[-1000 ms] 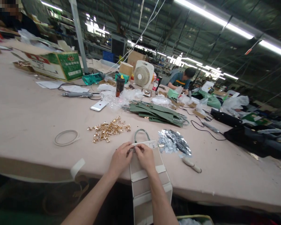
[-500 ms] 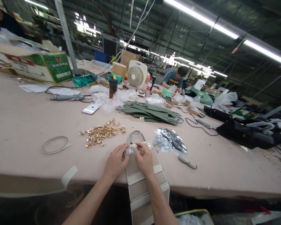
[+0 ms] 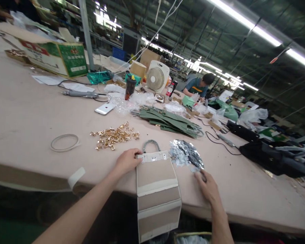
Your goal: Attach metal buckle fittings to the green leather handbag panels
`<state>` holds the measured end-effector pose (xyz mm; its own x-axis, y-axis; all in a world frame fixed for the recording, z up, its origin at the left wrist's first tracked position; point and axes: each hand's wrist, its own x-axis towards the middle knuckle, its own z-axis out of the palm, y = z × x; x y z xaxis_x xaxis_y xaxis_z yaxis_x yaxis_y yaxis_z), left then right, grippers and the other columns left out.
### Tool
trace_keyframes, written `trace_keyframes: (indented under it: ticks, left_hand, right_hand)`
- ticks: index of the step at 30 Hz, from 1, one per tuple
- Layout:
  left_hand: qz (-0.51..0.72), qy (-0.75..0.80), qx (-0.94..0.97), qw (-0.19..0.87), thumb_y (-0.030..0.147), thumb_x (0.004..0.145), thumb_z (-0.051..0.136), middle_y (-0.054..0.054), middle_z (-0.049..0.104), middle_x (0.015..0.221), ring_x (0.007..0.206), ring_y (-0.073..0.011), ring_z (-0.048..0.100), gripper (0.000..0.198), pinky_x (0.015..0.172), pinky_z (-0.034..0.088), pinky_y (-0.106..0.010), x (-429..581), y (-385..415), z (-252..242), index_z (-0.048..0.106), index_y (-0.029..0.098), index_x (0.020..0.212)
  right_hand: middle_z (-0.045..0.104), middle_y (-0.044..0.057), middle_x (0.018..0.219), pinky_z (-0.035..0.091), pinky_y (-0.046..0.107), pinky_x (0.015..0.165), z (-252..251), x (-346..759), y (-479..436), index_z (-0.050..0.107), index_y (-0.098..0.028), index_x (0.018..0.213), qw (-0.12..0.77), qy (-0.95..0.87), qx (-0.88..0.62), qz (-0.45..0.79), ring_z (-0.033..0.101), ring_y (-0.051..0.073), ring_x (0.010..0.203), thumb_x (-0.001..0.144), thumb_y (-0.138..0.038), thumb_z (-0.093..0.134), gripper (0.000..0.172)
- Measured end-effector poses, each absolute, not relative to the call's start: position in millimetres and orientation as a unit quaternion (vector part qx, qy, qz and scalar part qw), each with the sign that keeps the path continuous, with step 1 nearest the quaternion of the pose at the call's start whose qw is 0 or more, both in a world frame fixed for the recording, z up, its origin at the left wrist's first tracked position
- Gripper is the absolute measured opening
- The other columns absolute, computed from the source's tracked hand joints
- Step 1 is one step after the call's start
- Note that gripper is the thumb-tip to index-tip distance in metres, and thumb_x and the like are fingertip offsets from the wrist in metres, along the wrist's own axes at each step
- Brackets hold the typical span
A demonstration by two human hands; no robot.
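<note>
The right hand [image 3: 208, 185] has moved beside the silver plates [image 3: 184, 152], its grip unclear; only the left hand [image 3: 127, 161], fingers clamped on a corner, seems to steady the beige panel [image 3: 156, 171] overhanging the worktop [image 3: 244, 189].

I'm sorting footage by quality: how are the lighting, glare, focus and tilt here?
Head view: bright tube light overhead, deep shadow below the table edge; head view: silver plates glint; head view: room slants, black bags look soft toward the right.
</note>
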<state>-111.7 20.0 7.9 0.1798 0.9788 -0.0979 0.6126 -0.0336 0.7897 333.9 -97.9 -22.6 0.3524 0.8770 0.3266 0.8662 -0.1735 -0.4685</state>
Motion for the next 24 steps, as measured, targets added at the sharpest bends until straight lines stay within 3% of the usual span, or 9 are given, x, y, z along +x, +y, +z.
trace_keyframes:
  ticks: [5,9,11,14,19,24]
  left_hand:
    - [0.23,0.57,0.674,0.41,0.025,0.068,0.074,0.0,0.078,0.089,0.078,-0.0185,0.068,0.033,0.064,0.042,-0.025,-114,36,1,0.08,0.026,0.1]
    - [0.233,0.554,0.67,0.435,0.026,0.065,0.076,0.0,0.077,0.089,0.077,-0.0175,0.066,0.037,0.065,0.043,-0.024,-116,42,-5,0.079,0.024,0.102]
    - [0.234,0.55,0.667,0.444,0.026,0.064,0.076,0.0,0.075,0.084,0.074,-0.0172,0.065,0.038,0.063,0.042,-0.024,-116,43,-5,0.079,0.023,0.102]
    - [0.234,0.548,0.664,0.451,0.026,0.064,0.075,0.001,0.072,0.078,0.07,-0.0167,0.062,0.038,0.062,0.041,-0.024,-117,44,-5,0.078,0.022,0.102]
    - [0.23,0.548,0.663,0.455,0.025,0.065,0.073,0.002,0.069,0.074,0.066,-0.0151,0.059,0.037,0.06,0.039,-0.024,-117,42,-6,0.077,0.021,0.102]
    - [0.222,0.559,0.665,0.442,0.023,0.064,0.071,0.0,0.073,0.079,0.07,-0.0155,0.061,0.04,0.059,0.039,-0.023,-117,41,1,0.078,0.021,0.103]
  right_hand:
    - [0.073,0.014,0.116,0.047,0.05,0.104,-37,333,-111,0.074,-0.02,0.117,0.321,-0.628,-0.709,-0.016,0.065,0.032,0.108,0.087,-0.062,0.066,0.052]
    - [0.071,0.013,0.113,0.05,0.047,0.095,-13,284,-93,0.07,-0.02,0.124,0.491,-0.491,-0.719,-0.006,0.064,0.029,0.102,0.088,-0.064,0.066,0.057]
    - [0.069,0.007,0.1,0.053,0.039,0.082,6,243,-73,0.064,-0.022,0.13,0.622,-0.402,-0.666,0.095,0.063,0.022,0.086,0.091,-0.061,0.064,0.055]
    - [0.064,0.002,0.093,0.052,0.031,0.071,32,170,-39,0.064,-0.023,0.119,0.756,-0.323,-0.48,0.306,0.06,0.016,0.076,0.089,-0.056,0.065,0.044]
    - [0.048,-0.007,0.07,0.036,0.021,0.048,45,65,3,0.062,-0.021,0.089,0.768,-0.228,-0.357,0.48,0.039,0.007,0.048,0.088,-0.052,0.064,0.031]
    - [0.045,-0.007,0.057,0.031,0.02,0.043,27,16,9,0.06,-0.02,0.079,0.76,-0.252,-0.367,0.474,0.04,0.008,0.044,0.087,-0.048,0.065,0.03]
